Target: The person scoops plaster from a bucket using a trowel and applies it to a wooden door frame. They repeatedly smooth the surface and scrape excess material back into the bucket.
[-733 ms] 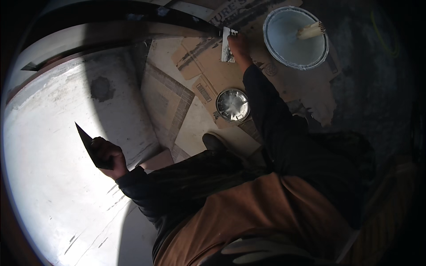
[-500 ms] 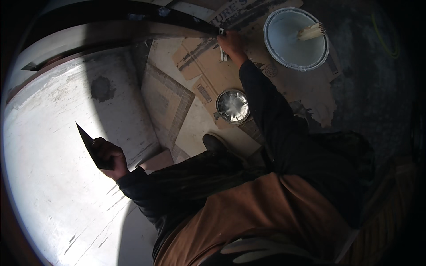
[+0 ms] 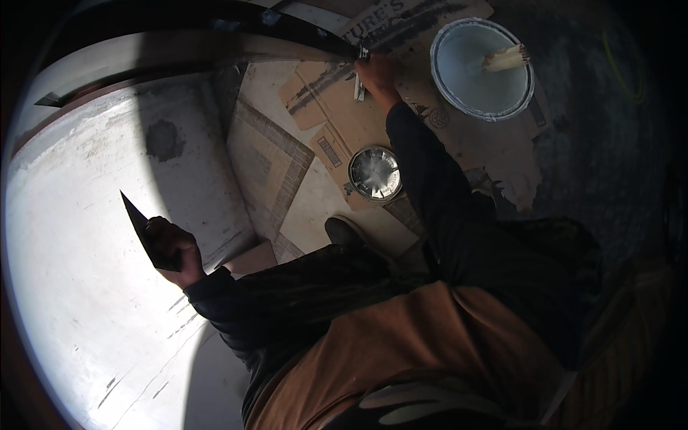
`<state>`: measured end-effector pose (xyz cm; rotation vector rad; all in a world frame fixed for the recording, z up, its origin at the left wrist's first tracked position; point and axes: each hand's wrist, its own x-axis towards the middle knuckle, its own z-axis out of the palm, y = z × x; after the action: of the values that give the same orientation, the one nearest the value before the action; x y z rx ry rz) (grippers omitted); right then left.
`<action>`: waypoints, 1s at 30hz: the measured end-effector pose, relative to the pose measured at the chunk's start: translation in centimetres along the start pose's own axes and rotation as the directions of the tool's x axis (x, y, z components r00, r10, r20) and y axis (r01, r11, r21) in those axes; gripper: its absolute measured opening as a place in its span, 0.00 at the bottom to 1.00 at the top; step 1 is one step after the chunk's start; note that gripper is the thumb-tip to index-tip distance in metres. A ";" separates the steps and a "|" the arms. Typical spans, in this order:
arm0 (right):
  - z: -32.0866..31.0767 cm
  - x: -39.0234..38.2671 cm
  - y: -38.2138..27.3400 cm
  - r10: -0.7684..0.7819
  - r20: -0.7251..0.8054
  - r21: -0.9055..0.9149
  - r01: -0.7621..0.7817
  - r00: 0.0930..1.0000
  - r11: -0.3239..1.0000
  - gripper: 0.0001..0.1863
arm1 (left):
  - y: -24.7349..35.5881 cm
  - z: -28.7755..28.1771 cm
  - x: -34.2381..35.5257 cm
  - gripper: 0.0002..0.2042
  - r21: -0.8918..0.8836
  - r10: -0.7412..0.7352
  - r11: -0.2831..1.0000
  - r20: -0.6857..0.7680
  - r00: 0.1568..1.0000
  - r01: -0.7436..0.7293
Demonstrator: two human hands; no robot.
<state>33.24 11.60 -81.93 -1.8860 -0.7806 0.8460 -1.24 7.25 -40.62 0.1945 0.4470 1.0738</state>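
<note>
1. Bare hands: two — left hand point(image 3: 174, 249), right hand point(image 3: 378, 74).
2. Flat-bladed tools point(image 3: 139, 228) point(image 3: 359, 88): two — one per hand.
3. Round bucket point(image 3: 462, 82): one.
4. Wooden stick point(image 3: 504, 59): one.
5. Round metal tin point(image 3: 375, 173): one.
6. Visible shoe point(image 3: 345, 232): one.

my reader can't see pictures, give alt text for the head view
A person's right hand holds a thin tool near a dark bar; the left hand holds a dark flat blade. Cardboard, a bucket and a shiny tin are nearby.

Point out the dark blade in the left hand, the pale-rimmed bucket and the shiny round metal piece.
Dark blade point(image 3: 140, 226), head view: bare part toward its tip.
Pale-rimmed bucket point(image 3: 494, 117), head view: lower rim.
Shiny round metal piece point(image 3: 375, 173), head view: middle of its upper face.
</note>
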 end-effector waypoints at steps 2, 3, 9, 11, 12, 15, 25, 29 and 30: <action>-0.1 -0.2 -0.5 0.000 -0.073 0.003 0.000 0.997 1.000 0.16 | -0.1 0.0 0.1 0.09 -0.017 0.037 0.999 -0.047 0.998 -0.038; -0.1 -0.3 -0.6 -0.019 -0.108 0.033 0.022 0.994 0.999 0.16 | -0.1 0.0 0.2 0.09 -0.033 0.043 0.998 -0.040 0.998 -0.044; -1.1 -0.2 0.1 0.070 -0.020 0.116 -0.068 0.997 0.991 0.18 | -0.3 0.0 0.3 0.07 -0.021 0.034 0.999 -0.018 0.999 -0.034; -1.7 0.3 0.5 0.089 0.008 0.246 -0.088 0.996 0.965 0.18 | -0.2 -0.1 0.3 0.07 0.002 0.037 0.999 -0.043 0.998 -0.037; -2.1 0.6 0.7 0.009 0.068 0.330 -0.031 0.998 0.943 0.18 | -0.2 -0.1 0.3 0.07 0.004 0.032 0.999 -0.019 0.999 -0.032; -2.5 1.2 0.8 0.101 -0.025 0.176 -0.095 0.995 0.980 0.17 | -0.1 -0.3 0.2 0.07 0.066 -0.045 0.997 0.061 0.997 0.041; -0.8 2.5 -0.6 -0.026 -0.048 0.021 0.027 0.999 0.999 0.17 | 0.2 -0.6 -0.3 0.07 0.062 0.056 0.996 -0.001 0.998 -0.056; -1.2 1.8 0.0 0.138 -0.009 0.125 -0.136 0.990 0.983 0.18 | 0.3 -0.7 -0.3 0.07 0.069 0.061 0.996 0.012 0.998 -0.062; -1.4 1.6 0.2 0.173 -0.003 0.099 -0.172 0.985 0.980 0.18 | 0.3 -0.7 -0.3 0.07 0.051 0.063 0.997 0.014 0.998 -0.064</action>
<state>35.32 12.11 -81.94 -1.8880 -0.5630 0.9623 -1.93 7.10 -41.01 0.2623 0.4600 1.1238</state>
